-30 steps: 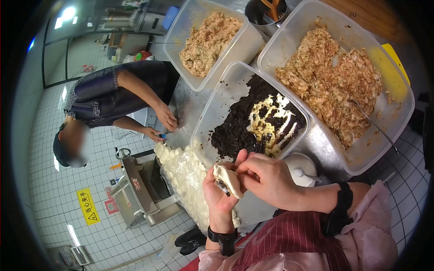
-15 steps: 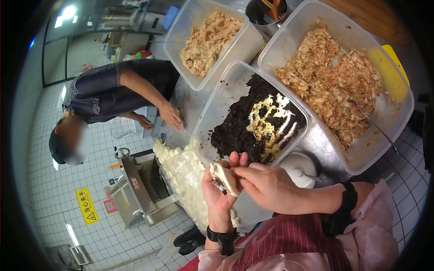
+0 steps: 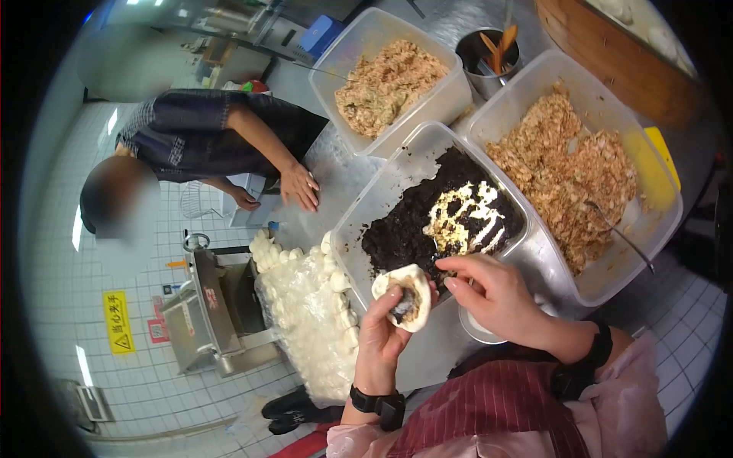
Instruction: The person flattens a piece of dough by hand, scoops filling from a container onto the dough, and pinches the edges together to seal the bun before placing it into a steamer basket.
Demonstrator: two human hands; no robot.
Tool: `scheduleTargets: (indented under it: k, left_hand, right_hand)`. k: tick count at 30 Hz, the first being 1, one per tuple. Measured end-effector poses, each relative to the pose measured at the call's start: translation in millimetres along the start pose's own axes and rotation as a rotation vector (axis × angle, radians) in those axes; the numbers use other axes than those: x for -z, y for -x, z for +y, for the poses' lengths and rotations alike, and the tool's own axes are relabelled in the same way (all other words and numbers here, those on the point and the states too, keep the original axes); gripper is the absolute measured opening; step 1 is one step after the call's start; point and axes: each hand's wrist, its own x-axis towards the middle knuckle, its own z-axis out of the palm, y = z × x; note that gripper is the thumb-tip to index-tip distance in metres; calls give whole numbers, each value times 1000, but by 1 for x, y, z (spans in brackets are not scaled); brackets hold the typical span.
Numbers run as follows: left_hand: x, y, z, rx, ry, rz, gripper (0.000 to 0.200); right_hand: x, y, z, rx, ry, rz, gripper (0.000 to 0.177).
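Note:
My left hand [image 3: 379,336] is closed around a round dough wrapper [image 3: 412,319], its thumb pressed into the middle. Dark filling lies inside the cupped white dough. My right hand [image 3: 496,294] is just to the right, apart from the wrapper. Its fingers are bent, with a gap between the fingertips, and I see nothing held in it. Behind both hands stands a clear tub [image 3: 359,217] of dark filling [image 3: 405,217], with a pale, shiny patch on one side. A white bowl [image 3: 477,328] is partly hidden under my right forearm.
Two tubs of minced filling [image 3: 393,84] [image 3: 569,175] stand farther back and right. A metal canister [image 3: 481,65] holds utensils. Dough pieces [image 3: 305,313] lie under plastic at left, near a dough machine [image 3: 221,305]. Another person's hand [image 3: 299,187] rests on the metal table [image 3: 332,179].
My right hand has come off the dough and moved right. My left hand has turned the wrapper, so its filled inside shows. The view has shifted; the other person's hand now lies on the table.

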Motion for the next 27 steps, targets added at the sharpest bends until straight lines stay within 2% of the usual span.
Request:
scheduleTargets:
  k: [2, 4, 7, 11, 17, 22, 25, 27]
  left_hand:
    - [-1, 8, -6, 26, -90, -8, 38]
    - [-1, 14, -11, 79, -142, -72, 35]
    - [-2, 21, -17, 104, -136, -135, 35]
    - [-1, 32, -17, 87, -127, -161, 33]
    - [14, 38, -30, 105, -116, -228, 31]
    - [16, 43, -33, 151, -55, -282, 28]
    - [20, 39, -42, 187, -43, -345, 30]
    - [20, 37, -47, 154, -96, -357, 30]
  right_hand:
    - [10, -1, -13, -14, 20, -25, 24]
    - [17, 0, -26, -91, 103, -182, 26]
    - [20, 4, -27, -81, 167, -288, 27]
    - [20, 12, -39, -156, 143, -328, 24]
    - [11, 22, -46, -98, 217, -359, 24]
    - [14, 30, -47, -147, 230, -407, 23]
    - [11, 35, -45, -81, 297, -372, 21]
    - [14, 38, -42, 55, 361, -366, 18]
